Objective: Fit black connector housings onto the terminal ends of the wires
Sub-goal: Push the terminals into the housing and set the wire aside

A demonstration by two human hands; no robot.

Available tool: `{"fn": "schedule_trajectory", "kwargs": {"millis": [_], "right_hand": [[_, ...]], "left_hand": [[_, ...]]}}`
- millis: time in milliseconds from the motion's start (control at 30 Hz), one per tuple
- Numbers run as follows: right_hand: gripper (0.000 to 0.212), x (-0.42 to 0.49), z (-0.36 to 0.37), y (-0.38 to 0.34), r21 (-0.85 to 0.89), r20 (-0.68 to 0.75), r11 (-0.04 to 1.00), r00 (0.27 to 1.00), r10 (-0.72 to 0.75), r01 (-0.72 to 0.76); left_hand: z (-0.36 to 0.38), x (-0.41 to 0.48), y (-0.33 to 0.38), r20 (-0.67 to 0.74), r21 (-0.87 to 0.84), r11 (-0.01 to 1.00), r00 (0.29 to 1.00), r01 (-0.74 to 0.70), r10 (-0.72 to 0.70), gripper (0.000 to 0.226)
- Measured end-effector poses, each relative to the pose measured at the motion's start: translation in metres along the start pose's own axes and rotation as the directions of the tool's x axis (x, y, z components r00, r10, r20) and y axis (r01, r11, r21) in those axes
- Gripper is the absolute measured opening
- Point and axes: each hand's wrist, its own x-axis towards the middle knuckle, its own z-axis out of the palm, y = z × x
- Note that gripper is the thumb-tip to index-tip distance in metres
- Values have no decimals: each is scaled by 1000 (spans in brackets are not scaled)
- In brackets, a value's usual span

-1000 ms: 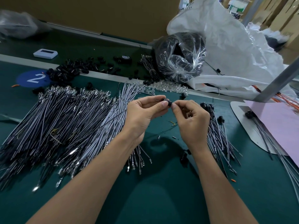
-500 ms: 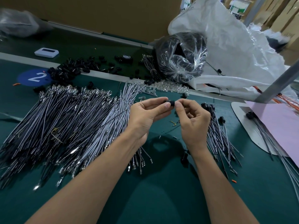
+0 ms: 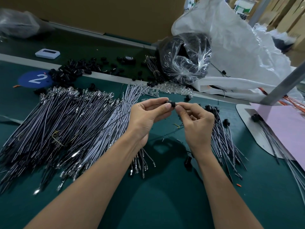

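Note:
My left hand (image 3: 146, 116) and my right hand (image 3: 194, 123) meet above the green table, fingertips together. Between them sits a small black connector housing (image 3: 170, 103). My left thumb and forefinger pinch a thin dark wire (image 3: 102, 130) that runs down-left from the housing over the wire pile. My right fingertips pinch the housing's right end. A big heap of grey wires with metal terminals (image 3: 66, 128) lies at the left. Wires fitted with black housings (image 3: 222, 138) lie at the right. Loose black housings (image 3: 72, 71) are scattered at the back left.
A clear bag of black parts (image 3: 184, 63) and a large white sack (image 3: 239, 52) stand behind. Clear small parts (image 3: 171, 88) lie by the bag. A pink sheet (image 3: 283, 128) with wires is at the right, a white device (image 3: 47, 53) and a blue "2" mark (image 3: 35, 79) at the back left.
Both hands have stayed together at the same spot. The housing has shifted slightly right between the fingertips and the fingers have adjusted their pinch.

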Motion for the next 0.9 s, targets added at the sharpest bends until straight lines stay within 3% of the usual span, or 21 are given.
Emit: {"fn": "schedule_trajectory", "kwargs": {"millis": [500,900], "right_hand": [[6,1,-4,3,-248,21,956,988,-153,154],[22,5,-11,-2,-47,53,999,998,-19,22]], "left_hand": [[0,-2,-4,28,109,994,1000,8,-11,18],[-2,0,0,4,76,997,1000,-2,2,23]]}}
